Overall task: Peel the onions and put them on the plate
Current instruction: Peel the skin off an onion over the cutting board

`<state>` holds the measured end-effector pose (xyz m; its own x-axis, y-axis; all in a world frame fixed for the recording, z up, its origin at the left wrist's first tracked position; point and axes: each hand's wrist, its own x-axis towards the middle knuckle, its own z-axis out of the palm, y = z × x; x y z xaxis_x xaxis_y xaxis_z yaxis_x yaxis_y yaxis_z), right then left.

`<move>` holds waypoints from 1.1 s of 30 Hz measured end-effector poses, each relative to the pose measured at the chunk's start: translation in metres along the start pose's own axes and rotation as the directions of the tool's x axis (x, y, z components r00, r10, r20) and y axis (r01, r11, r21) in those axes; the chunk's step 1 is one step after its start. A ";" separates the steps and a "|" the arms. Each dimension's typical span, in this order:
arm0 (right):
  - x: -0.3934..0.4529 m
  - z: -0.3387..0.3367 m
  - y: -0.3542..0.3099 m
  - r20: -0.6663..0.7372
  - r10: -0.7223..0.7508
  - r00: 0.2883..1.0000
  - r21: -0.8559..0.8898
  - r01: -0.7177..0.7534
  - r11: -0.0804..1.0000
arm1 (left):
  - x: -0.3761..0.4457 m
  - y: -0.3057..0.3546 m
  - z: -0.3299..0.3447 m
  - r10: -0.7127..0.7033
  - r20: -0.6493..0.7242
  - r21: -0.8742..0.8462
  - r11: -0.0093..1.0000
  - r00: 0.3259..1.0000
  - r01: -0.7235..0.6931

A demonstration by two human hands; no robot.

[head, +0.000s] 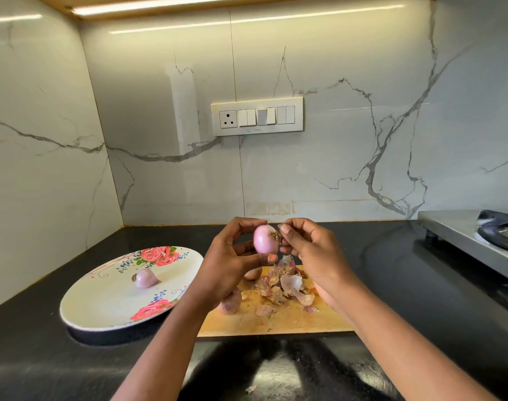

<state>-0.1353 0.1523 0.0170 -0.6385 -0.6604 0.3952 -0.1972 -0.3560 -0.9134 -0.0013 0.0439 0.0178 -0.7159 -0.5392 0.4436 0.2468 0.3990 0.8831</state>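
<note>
The peeling is nearly finishing on the onion (265,239) being held up over the chopping board (278,316), near the middle of the counter (73,363). The left hand (232,264) is gripping it, fingers arching over the top and thumb closing underneath, while the right hand (307,250) is pinching at the dry, brownish root tuft on the onion's right end. To my eye this is the last bit of trimming; the next move is probably calling for a firm pluck to free that tuft, then a carry leftward to the plate (102,302).

The onion is looking smooth, pale pink and glossy, with no papery skin showing on the side I can see. One peeled onion (146,278) is already lying on the flowered plate. A heap of peelings (284,285) is sitting on the board, and two unpeeled onions (231,303) are waiting at the board's left edge, partly hidden behind the left wrist.
</note>
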 end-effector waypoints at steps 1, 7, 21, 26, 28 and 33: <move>0.000 0.001 0.000 -0.002 0.041 0.999 0.087 -0.041 0.995 | 0.000 0.001 0.000 0.003 0.000 -0.015 1.000 1.000 -0.003; -0.001 0.010 -0.006 0.020 0.275 0.961 0.527 -0.243 0.814 | 0.000 0.000 0.000 0.025 0.006 -0.092 0.995 1.000 -0.024; 0.000 -0.020 0.011 0.125 -0.019 0.992 -0.622 0.093 0.777 | 0.002 -0.003 -0.008 -0.025 -0.088 0.057 0.998 0.996 0.030; 0.001 -0.016 0.003 0.147 -0.116 0.982 -0.392 0.166 0.905 | 0.004 -0.006 -0.009 -0.027 -0.091 0.149 0.988 0.995 0.041; 0.000 -0.015 0.003 0.196 -0.131 0.972 -0.358 0.195 0.913 | 0.004 -0.005 -0.010 -0.027 -0.068 0.156 0.987 0.997 0.037; 0.004 -0.017 0.006 0.177 -0.152 0.973 -0.171 0.182 0.968 | 0.002 0.001 -0.012 -0.021 0.002 0.108 0.994 1.000 0.021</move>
<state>-0.1514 0.1590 0.0115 -0.4596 -0.7051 0.5400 -0.4340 -0.3522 -0.8292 0.0054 0.0349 0.0216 -0.7221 -0.5461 0.4247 0.1599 0.4655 0.8705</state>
